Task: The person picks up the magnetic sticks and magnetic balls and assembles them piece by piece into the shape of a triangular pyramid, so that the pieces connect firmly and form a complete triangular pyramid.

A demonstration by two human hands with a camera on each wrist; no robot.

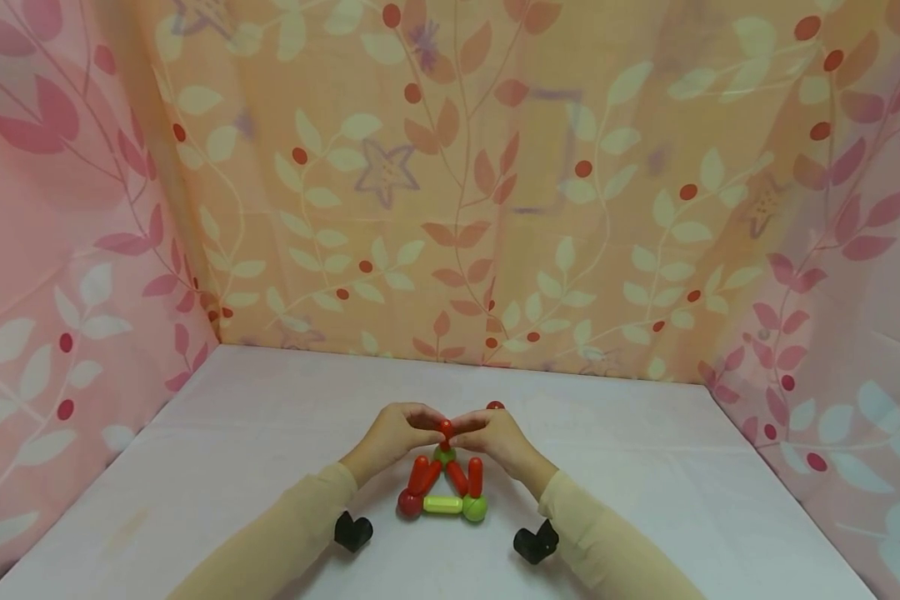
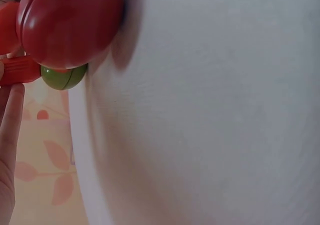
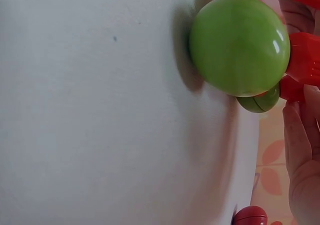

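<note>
A triangle of toy rods and balls lies on the table in the head view. Its front corners are a dark red ball (image 1: 409, 503) and a green ball (image 1: 475, 507), joined by a yellow-green rod (image 1: 443, 505). Red rods run back from them to another green ball (image 1: 445, 454). One red rod (image 1: 476, 477) stands up from the front right ball, another (image 1: 417, 475) from the front left. Over the back ball, my left hand (image 1: 401, 427) and right hand (image 1: 498, 437) pinch an upright red rod (image 1: 446, 429) from both sides with their fingertips.
A loose red ball (image 1: 495, 406) sits behind my right hand, partly hidden by it. Black wrist pieces (image 1: 354, 532) show at both cuffs. A white cloth (image 1: 270, 433) covers the table, and patterned curtains (image 1: 457, 208) close off the back and sides.
</note>
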